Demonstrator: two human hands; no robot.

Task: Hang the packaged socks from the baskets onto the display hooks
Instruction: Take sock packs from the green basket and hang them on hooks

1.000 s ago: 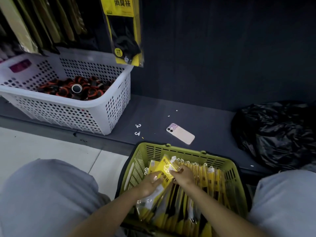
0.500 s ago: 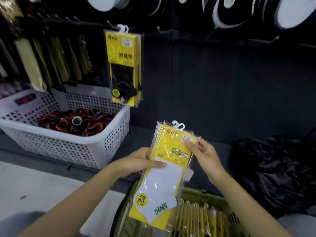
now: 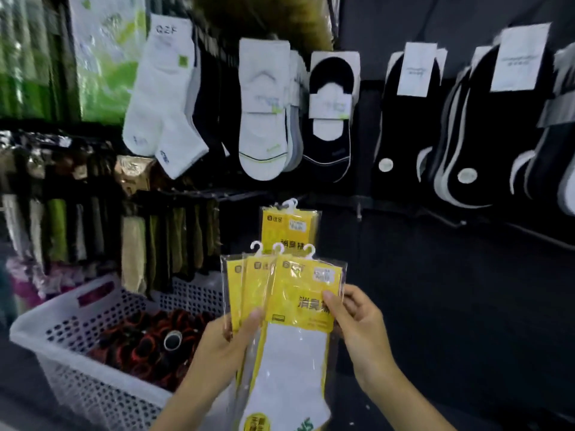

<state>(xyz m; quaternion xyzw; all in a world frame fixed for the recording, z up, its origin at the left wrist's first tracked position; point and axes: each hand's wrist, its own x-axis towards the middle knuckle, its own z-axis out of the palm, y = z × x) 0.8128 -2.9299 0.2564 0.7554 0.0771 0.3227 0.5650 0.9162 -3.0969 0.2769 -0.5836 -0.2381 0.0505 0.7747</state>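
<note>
Three yellow sock packs (image 3: 295,293) are fanned out in the near middle, held upright in front of the display wall by both hands. The left hand (image 3: 230,340) has its grip closed on the fan's lower left edge, with the thumb pressed on the front and the fingers behind. The right hand (image 3: 361,325) grips the frontmost pack at its right edge, thumb on the yellow card and fingers curled behind. Each pack has a small white hanger (image 3: 309,248) at its top (three show, side by side), not yet on a hook. Just behind and above the fan, a fourth pack (image 3: 289,225) of the same kind hangs on the wall. Farther up hang white socks (image 3: 165,98) and, to the right, black socks (image 3: 407,126). At near left a white basket (image 3: 93,396) holds dark rolls (image 3: 146,340) with red rims, too blurred to identify.
</note>
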